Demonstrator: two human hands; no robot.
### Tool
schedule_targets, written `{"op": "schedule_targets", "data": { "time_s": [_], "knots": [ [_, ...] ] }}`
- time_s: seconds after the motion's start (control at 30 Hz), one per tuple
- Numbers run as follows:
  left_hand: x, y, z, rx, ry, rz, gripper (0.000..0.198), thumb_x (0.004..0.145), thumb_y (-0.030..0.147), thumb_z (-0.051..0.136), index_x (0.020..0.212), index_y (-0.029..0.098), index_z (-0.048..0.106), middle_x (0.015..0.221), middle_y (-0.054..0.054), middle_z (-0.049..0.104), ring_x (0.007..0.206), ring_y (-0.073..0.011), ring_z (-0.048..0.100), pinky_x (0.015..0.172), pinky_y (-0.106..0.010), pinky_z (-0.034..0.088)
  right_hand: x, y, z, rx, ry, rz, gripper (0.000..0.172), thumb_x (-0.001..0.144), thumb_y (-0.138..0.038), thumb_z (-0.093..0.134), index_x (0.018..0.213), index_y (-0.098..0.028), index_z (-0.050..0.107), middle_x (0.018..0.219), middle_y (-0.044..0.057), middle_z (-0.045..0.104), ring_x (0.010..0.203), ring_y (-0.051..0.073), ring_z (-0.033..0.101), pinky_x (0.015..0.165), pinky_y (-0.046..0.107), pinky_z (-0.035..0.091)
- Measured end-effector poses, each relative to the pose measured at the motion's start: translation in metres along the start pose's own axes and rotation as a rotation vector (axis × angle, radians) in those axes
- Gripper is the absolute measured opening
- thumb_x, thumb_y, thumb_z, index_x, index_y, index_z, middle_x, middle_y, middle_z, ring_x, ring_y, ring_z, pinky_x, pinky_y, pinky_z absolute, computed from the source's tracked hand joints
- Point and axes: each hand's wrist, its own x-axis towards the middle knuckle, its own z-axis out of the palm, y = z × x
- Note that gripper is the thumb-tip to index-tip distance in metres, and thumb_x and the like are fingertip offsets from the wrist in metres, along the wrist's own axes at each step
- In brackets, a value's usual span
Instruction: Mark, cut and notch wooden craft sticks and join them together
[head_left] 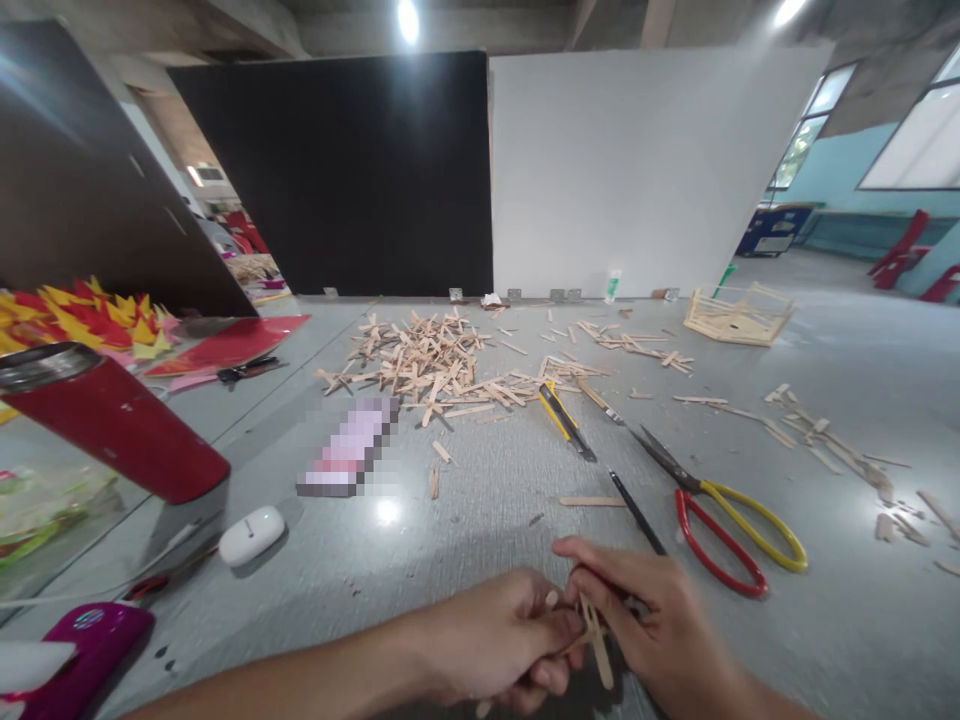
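Near the front edge of the view, my left hand (pixel 517 635) is closed on some small wooden sticks (pixel 600 655) that cross one another. My right hand (pixel 649 605) meets it from the right, its fingers pinching the same sticks near the upper end. Part of the sticks is hidden by the fingers. Just beyond the hands lie a single flat stick (pixel 592 502) and a black pen-like tool (pixel 636 510). Scissors (pixel 694 487) with one red and one yellow handle rest right of them. A yellow and black cutter knife (pixel 566 422) lies farther back.
A large pile of sticks (pixel 435 360) covers the back middle. Left are a phone (pixel 351 447), a white mouse (pixel 253 536) and a red tumbler (pixel 135 430). A stick frame (pixel 739 318) stands back right; scattered pieces (pixel 832 440) lie at the right. Boards (pixel 630 170) stand behind.
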Motion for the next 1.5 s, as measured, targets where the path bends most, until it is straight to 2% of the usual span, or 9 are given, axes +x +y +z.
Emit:
{"op": "schedule_targets", "data": {
  "time_s": [0.37, 0.53, 0.6, 0.77, 0.87, 1.07, 1.2, 1.33, 1.5],
  "knots": [
    [0.007, -0.013, -0.008, -0.188, 0.017, 0.079, 0.043, 0.097, 0.057, 0.069, 0.082, 0.021, 0.050, 0.055, 0.012, 0.041, 0.038, -0.0023, 0.017, 0.043, -0.023, 0.011, 0.002, 0.002, -0.007, -0.059, -0.086, -0.116, 0.030, 0.107, -0.019, 0.055, 0.121, -0.028, 0.080, 0.086, 0.000, 0.083, 0.076, 0.016, 0.079, 0.072, 0.023, 0.061],
    [0.010, -0.012, -0.010, -0.308, 0.134, 0.241, 0.047, 0.092, 0.065, 0.069, 0.089, 0.022, 0.049, 0.063, 0.009, 0.052, 0.038, -0.0040, 0.033, 0.041, -0.023, 0.015, 0.001, 0.006, -0.014, -0.353, 0.193, -0.274, 0.040, 0.104, -0.016, 0.058, 0.143, -0.026, 0.064, 0.129, 0.012, 0.074, 0.122, 0.026, 0.070, 0.102, 0.038, 0.058],
    [0.011, -0.009, -0.010, -0.382, 0.199, 0.329, 0.047, 0.090, 0.064, 0.070, 0.092, 0.022, 0.048, 0.067, 0.009, 0.054, 0.040, -0.0040, 0.037, 0.042, -0.022, 0.017, -0.003, 0.004, -0.014, -0.448, 0.276, -0.368, 0.034, 0.103, -0.014, 0.058, 0.135, -0.024, 0.064, 0.121, 0.013, 0.073, 0.112, 0.025, 0.071, 0.097, 0.039, 0.059],
    [0.012, -0.002, -0.004, -0.512, 0.221, 0.428, 0.045, 0.087, 0.054, 0.078, 0.094, 0.022, 0.047, 0.072, 0.007, 0.056, 0.046, -0.0044, 0.041, 0.048, -0.020, 0.024, -0.007, -0.010, 0.001, -0.458, -0.284, -0.658, 0.028, 0.116, -0.028, 0.038, 0.133, -0.021, 0.058, 0.077, 0.001, 0.076, 0.056, 0.016, 0.067, 0.053, 0.025, 0.052],
    [0.012, -0.001, 0.003, -0.586, 0.190, 0.435, 0.044, 0.086, 0.050, 0.082, 0.091, 0.021, 0.049, 0.073, 0.005, 0.057, 0.052, -0.0066, 0.047, 0.052, -0.021, 0.028, -0.007, -0.012, 0.011, -0.499, -0.386, -0.610, 0.025, 0.114, -0.032, 0.046, 0.128, -0.020, 0.064, 0.083, 0.003, 0.079, 0.059, 0.018, 0.071, 0.051, 0.026, 0.051],
    [0.004, 0.008, 0.004, -0.592, 0.211, 0.484, 0.040, 0.081, 0.045, 0.089, 0.086, 0.017, 0.061, 0.080, -0.002, 0.066, 0.076, -0.0153, 0.062, 0.073, -0.027, 0.047, -0.009, -0.008, 0.001, -0.395, -0.182, -0.565, 0.028, 0.116, -0.025, 0.039, 0.110, -0.020, 0.066, 0.081, 0.004, 0.080, 0.065, 0.017, 0.076, 0.061, 0.025, 0.057],
    [0.001, 0.013, -0.007, -0.465, 0.387, 0.585, 0.037, 0.085, 0.047, 0.085, 0.087, 0.016, 0.066, 0.090, -0.004, 0.067, 0.087, -0.0173, 0.061, 0.082, -0.029, 0.048, -0.008, -0.009, -0.013, -0.291, -0.042, -0.493, 0.016, 0.113, -0.025, 0.047, 0.115, -0.024, 0.063, 0.084, 0.002, 0.081, 0.064, 0.015, 0.077, 0.060, 0.021, 0.058],
    [0.001, 0.011, -0.016, -0.366, 0.606, 0.664, 0.040, 0.088, 0.054, 0.081, 0.088, 0.017, 0.064, 0.091, -0.001, 0.065, 0.080, -0.0137, 0.058, 0.073, -0.025, 0.045, -0.007, -0.005, -0.016, -0.187, 0.093, -0.315, 0.020, 0.107, -0.019, 0.055, 0.120, -0.030, 0.066, 0.080, -0.002, 0.075, 0.056, 0.012, 0.071, 0.055, 0.018, 0.057],
    [-0.001, 0.010, -0.017, -0.371, 0.426, 0.536, 0.044, 0.086, 0.057, 0.079, 0.086, 0.020, 0.056, 0.059, 0.011, 0.038, 0.051, -0.0077, 0.034, 0.052, -0.023, 0.029, -0.006, 0.002, -0.012, 0.031, 0.253, -0.020, 0.028, 0.109, -0.031, 0.054, 0.136, -0.030, 0.064, 0.075, -0.002, 0.070, 0.046, 0.010, 0.059, 0.043, 0.018, 0.051]
  ]
}}
